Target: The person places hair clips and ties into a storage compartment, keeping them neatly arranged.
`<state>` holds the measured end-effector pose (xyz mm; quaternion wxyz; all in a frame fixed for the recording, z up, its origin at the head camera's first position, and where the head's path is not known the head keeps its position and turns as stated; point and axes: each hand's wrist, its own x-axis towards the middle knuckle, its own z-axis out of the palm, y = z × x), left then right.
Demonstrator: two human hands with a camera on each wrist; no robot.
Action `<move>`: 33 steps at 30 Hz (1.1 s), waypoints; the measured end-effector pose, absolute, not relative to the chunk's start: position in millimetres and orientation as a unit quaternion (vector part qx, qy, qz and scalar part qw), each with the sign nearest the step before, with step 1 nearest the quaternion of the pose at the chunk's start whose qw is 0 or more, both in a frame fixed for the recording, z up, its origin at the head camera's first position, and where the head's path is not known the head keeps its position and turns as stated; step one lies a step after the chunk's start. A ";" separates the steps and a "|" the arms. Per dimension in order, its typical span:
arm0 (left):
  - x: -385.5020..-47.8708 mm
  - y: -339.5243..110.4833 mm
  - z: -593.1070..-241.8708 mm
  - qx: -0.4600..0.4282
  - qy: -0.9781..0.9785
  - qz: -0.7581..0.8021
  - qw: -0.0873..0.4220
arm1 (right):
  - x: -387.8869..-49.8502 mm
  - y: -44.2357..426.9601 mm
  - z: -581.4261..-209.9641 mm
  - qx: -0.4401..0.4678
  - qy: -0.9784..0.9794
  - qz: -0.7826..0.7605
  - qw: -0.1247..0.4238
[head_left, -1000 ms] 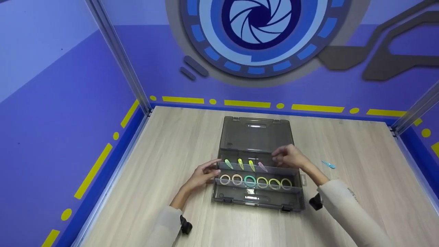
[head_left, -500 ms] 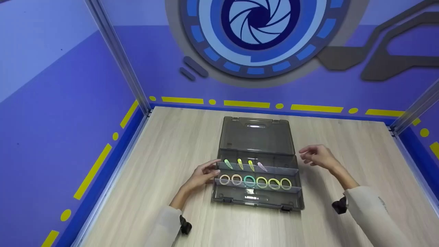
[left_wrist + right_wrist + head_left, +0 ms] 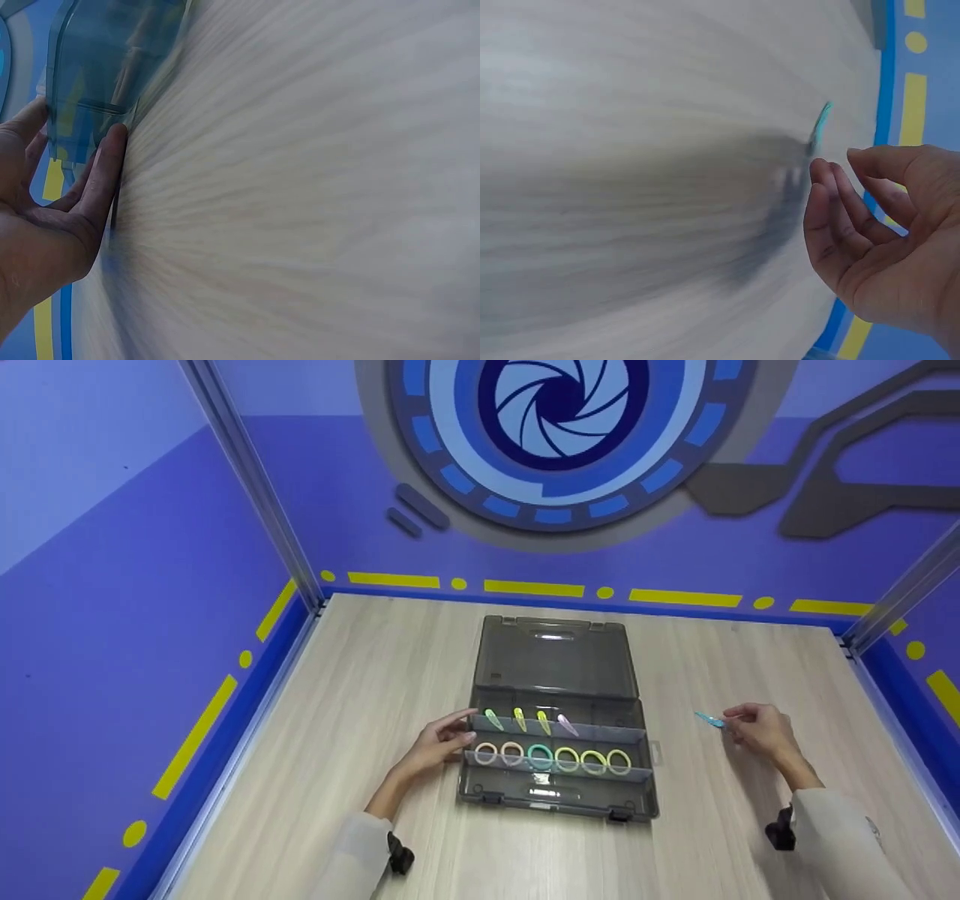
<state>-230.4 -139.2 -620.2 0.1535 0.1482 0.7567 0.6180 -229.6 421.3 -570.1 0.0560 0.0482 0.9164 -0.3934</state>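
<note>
A smoky, see-through divided box [image 3: 634, 795] stands with its lid [image 3: 555, 660] folded back. Several small hair clips [image 3: 519, 718], green, yellow and pink, sit along its rear divider. Several ring-shaped hair ties [image 3: 540, 757] stand in a row along the front divider. My left hand [image 3: 429, 746] touches the box's left end with fairly straight fingers, as the left wrist view also shows. To the right, a blue hair clip [image 3: 709, 719] lies on the table, and my right hand [image 3: 761, 731] hovers beside it. In the right wrist view, thumb and fingertips are apart with nothing between them.
Wood-grain table top [image 3: 360, 660] surrounds the box. Blue printed walls [image 3: 150, 622] enclose it at the left, back and right. A small clear tab [image 3: 656, 753] shows at the box's right side. Each sleeve carries a black wrist camera [image 3: 400, 855].
My right hand has moved from over the rear of the box rightward to beside the blue hair clip. The left hand stays at the box's left end.
</note>
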 end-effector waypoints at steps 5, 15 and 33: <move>-231.9 -139.8 -620.9 0.151 0.759 0.616 0.150 | -227.4 427.0 -580.2 0.057 0.907 -0.409 0.081; -233.1 -140.4 -619.7 0.141 0.750 0.624 0.165 | -229.7 418.9 -580.5 0.011 0.907 -0.405 0.114; -233.3 -140.3 -622.8 0.152 0.748 0.627 0.158 | -245.6 399.2 -600.6 0.072 0.950 -0.302 -0.028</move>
